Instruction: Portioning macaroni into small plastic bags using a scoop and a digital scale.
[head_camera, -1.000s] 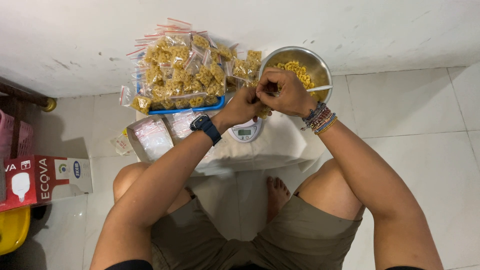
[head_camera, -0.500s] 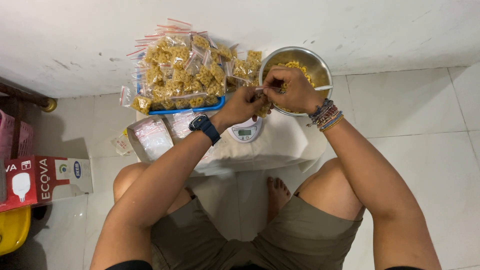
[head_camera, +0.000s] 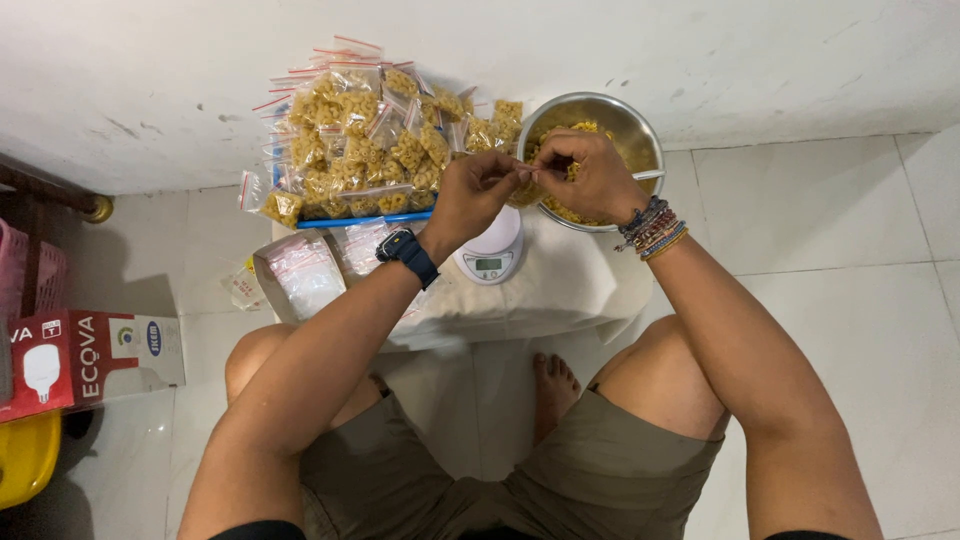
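Observation:
My left hand (head_camera: 470, 195) and my right hand (head_camera: 590, 175) pinch the top edge of a small clear zip bag of yellow snacks (head_camera: 527, 192), held just above a small white digital scale (head_camera: 490, 255). Behind my right hand stands a steel bowl (head_camera: 640, 130) of loose yellow snacks with a spoon handle (head_camera: 648, 176) resting on its rim. To the left, a heap of filled snack bags (head_camera: 365, 140) lies on a blue tray (head_camera: 370, 218).
A white cloth (head_camera: 560, 290) covers the low stand under the scale. A box of empty zip bags (head_camera: 300, 275) sits at its left. A red-and-white carton (head_camera: 75, 360) and a yellow object (head_camera: 25, 455) lie on the tiled floor at far left. The white wall is close behind.
Both hands have lifted the small bag up off the scale, and the left hand has moved up and left along the bag's top edge. The scale's platform now shows.

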